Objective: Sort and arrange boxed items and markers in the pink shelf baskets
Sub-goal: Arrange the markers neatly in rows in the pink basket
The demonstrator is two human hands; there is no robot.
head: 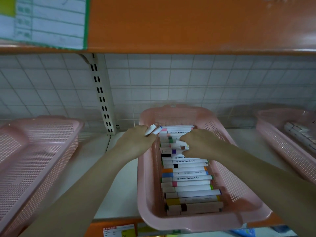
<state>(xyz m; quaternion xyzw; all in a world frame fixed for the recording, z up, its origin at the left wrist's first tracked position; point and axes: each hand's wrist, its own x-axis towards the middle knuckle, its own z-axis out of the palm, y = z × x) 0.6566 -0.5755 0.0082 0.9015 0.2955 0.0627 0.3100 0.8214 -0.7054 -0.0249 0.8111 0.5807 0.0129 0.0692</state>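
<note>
Left hand (136, 141): curled round a couple of white markers (152, 130), tips poking out past the knuckles, just over the middle basket's (148, 168) left wall. Right hand (200, 144): fingers curled down into the marker row (188, 178), prob. pinching one near the back, though contact hidden by knuckles, so can't say for sure.

Risks: loose hold on two at once, so one could slip and drop outside the rim onto the shelf (119, 185). Pulling one from a packed row could drag its neighbours askew or pop a cap. Basket front overhangs the shelf edge; pressing down near the front could tip it.

Room: free strip inside basket on the right of the row, narrower on the left. Gap between this basket and the left basket (34, 151). Right basket (282, 139) w/ boxed items (299, 134) well apart. Upper shelf (188, 31) overhead limits lift.
</note>
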